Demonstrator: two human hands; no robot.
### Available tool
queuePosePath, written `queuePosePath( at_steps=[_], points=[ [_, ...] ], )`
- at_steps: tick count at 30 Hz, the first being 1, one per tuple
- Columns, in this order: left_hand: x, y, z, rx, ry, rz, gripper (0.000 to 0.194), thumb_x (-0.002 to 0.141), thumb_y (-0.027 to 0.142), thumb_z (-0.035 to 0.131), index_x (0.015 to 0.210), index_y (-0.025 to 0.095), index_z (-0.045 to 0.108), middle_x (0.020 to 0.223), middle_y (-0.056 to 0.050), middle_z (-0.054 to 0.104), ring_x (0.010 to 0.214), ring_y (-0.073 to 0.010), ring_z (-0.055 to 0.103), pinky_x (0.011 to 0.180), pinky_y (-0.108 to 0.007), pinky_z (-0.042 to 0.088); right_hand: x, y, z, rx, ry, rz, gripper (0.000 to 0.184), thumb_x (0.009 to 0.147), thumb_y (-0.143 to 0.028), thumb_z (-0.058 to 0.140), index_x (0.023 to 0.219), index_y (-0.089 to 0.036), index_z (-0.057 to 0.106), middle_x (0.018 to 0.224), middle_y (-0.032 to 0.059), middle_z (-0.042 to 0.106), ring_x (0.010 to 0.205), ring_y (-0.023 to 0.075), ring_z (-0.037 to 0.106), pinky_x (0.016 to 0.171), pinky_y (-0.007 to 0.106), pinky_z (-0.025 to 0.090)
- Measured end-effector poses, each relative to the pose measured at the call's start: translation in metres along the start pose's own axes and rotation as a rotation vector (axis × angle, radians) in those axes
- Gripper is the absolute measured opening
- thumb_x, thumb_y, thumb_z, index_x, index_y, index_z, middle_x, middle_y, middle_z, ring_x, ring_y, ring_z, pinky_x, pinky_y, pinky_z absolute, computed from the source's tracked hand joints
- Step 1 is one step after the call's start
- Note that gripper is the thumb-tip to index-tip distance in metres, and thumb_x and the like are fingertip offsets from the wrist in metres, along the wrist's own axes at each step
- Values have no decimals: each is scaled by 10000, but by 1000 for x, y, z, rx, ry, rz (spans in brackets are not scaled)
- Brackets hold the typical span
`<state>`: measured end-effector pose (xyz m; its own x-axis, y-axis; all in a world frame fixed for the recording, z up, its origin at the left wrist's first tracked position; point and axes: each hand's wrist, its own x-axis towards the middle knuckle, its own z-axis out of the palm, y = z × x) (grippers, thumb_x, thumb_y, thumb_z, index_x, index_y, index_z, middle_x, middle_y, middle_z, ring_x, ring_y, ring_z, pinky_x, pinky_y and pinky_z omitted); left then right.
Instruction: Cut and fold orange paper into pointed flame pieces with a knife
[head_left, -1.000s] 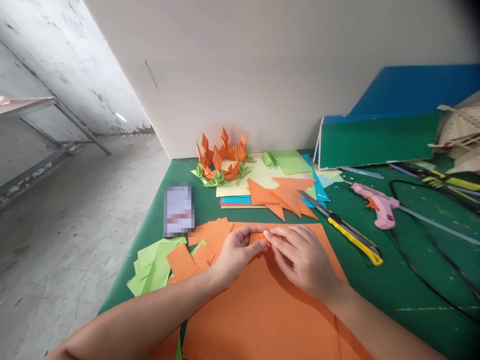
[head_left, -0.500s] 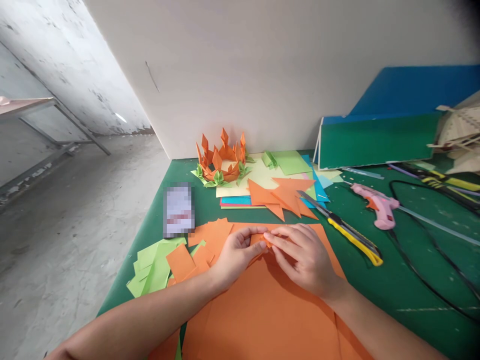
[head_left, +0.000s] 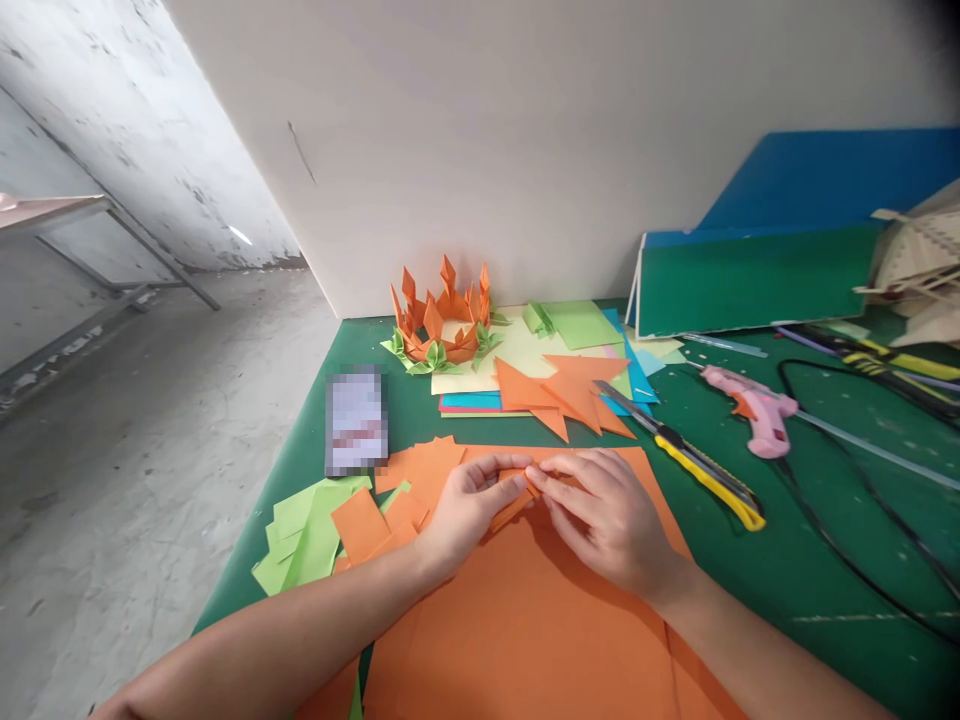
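Observation:
Between the fingertips of both hands is a small piece of folded orange paper [head_left: 513, 513], mostly hidden by the fingers. My left hand [head_left: 474, 505] is closed on its left side, thumb in front and fingers behind. My right hand [head_left: 611, 515] pinches the other side with thumb and forefinger, the other fingers curled. Both hands hover over a large orange paper sheet [head_left: 525, 630]. Beyond them stands a folded-paper crown [head_left: 433, 325], orange with green leaf-like pieces around its base. Orange paper triangles [head_left: 574, 390] lie just past my fingers.
A yellow utility knife [head_left: 709, 480] and a pink glue gun [head_left: 754, 408] with its cord lie to the right. Green paper pieces [head_left: 315, 535] and orange paper pieces [head_left: 364, 525] spread at left, near a blurred rectangular object [head_left: 357, 420]. Green and blue boards lean at the back.
My fingers have shifted slightly on the folded orange paper, and more of it shows below my left thumb. The other things stay in place.

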<state>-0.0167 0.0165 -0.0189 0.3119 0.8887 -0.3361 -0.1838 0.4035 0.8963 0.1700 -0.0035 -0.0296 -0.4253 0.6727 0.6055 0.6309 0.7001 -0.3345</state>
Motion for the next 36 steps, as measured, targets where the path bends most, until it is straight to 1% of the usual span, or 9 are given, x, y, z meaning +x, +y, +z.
queuePosePath(
  at_steps=[4, 8, 10, 12, 15, 20, 28, 33, 36],
  points=[
    [-1, 0, 3, 16, -9, 83, 307, 723, 369, 799, 927, 159, 711, 948, -65, 711, 873, -162, 646, 795, -267, 494, 1, -2, -3, 144, 42, 71, 369, 876, -74, 555, 1190, -252, 630, 1003, 66, 661, 925, 223, 602, 786, 397, 466],
    [-2, -4, 5, 67, -5, 253, 290, 739, 344, 790, 949, 189, 665, 1016, -52, 675, 854, -140, 617, 769, -259, 495, 3, -2, -4, 363, 113, 321, 233, 903, -181, 564, 1114, -264, 616, 1065, 55, 638, 1024, 225, 577, 887, 397, 470],
    [-3, -6, 6, 108, -20, 306, 302, 751, 338, 780, 986, 201, 650, 1019, -49, 664, 844, -137, 605, 759, -260, 498, 4, -2, -2, 452, 79, 432, 153, 901, -251, 592, 1054, -260, 603, 1057, 50, 625, 1024, 225, 569, 884, 382, 476],
    [-4, -6, 7, 157, -37, 302, 301, 771, 350, 762, 1006, 199, 649, 954, -46, 661, 790, -133, 593, 723, -263, 497, 4, -1, 0, 506, 21, 486, 59, 902, -293, 600, 944, -253, 591, 976, 37, 612, 965, 217, 569, 845, 363, 478],
    [-5, -6, 7, 215, -33, 275, 280, 786, 366, 748, 977, 184, 657, 841, -32, 635, 704, -120, 561, 662, -255, 478, 5, -2, 3, 533, -19, 513, 133, 919, -306, 574, 811, -244, 528, 827, 10, 559, 831, 194, 549, 767, 341, 463],
    [-5, -8, 7, 276, -24, 244, 260, 797, 371, 731, 944, 176, 643, 726, 11, 560, 619, -95, 494, 587, -227, 426, 7, -5, 0, 564, -23, 503, 200, 931, -286, 552, 751, -238, 479, 748, -11, 512, 745, 174, 509, 717, 320, 429],
    [-6, -6, 8, 253, -34, 186, 270, 781, 382, 745, 898, 165, 635, 685, 11, 584, 611, -103, 530, 574, -230, 430, 7, -5, -1, 603, -28, 481, 229, 949, -276, 517, 725, -235, 493, 729, -10, 504, 717, 168, 501, 685, 312, 421],
    [-5, -5, 8, 166, -38, 147, 313, 709, 378, 813, 855, 165, 634, 777, -29, 662, 698, -128, 608, 642, -242, 480, 9, -6, -1, 584, -31, 489, 241, 948, -287, 522, 713, -236, 505, 708, -3, 525, 712, 175, 513, 669, 312, 433],
    [-4, -6, 6, 141, -36, 123, 344, 678, 382, 836, 849, 158, 639, 755, -24, 656, 666, -114, 594, 605, -228, 455, 9, -6, -2, 578, -32, 489, 263, 958, -298, 510, 703, -234, 510, 691, -3, 529, 702, 173, 514, 661, 307, 441]
  ],
)
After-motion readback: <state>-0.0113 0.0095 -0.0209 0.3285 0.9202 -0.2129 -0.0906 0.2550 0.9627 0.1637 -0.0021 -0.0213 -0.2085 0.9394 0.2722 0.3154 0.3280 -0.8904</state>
